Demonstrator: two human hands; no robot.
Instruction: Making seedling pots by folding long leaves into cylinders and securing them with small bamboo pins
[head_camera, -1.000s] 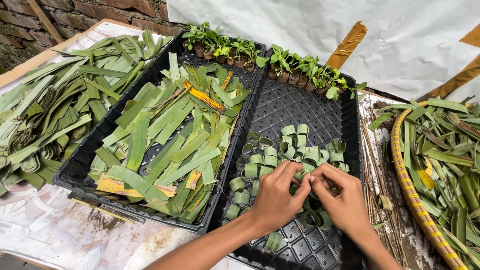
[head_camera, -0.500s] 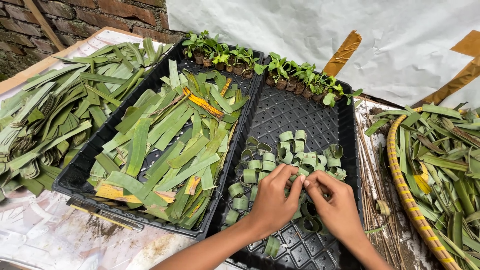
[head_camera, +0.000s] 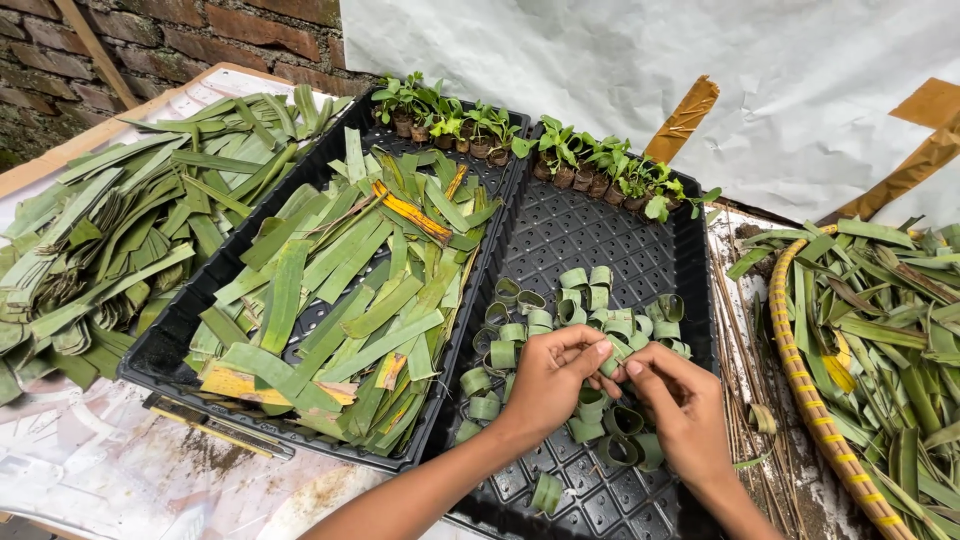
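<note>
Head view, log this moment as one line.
left hand: pinching leaf ring | right hand: pinching same ring | over black tray | leaf strips in left tray

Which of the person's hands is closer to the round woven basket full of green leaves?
Right. The right hand works over the black tray nearest the round woven basket, which lies apart to its right. The left hand sits further away, beyond the right hand.

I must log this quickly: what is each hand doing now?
Left hand: fingers closed, pinching a leaf ring.
Right hand: fingers closed on the same leaf ring.
</note>
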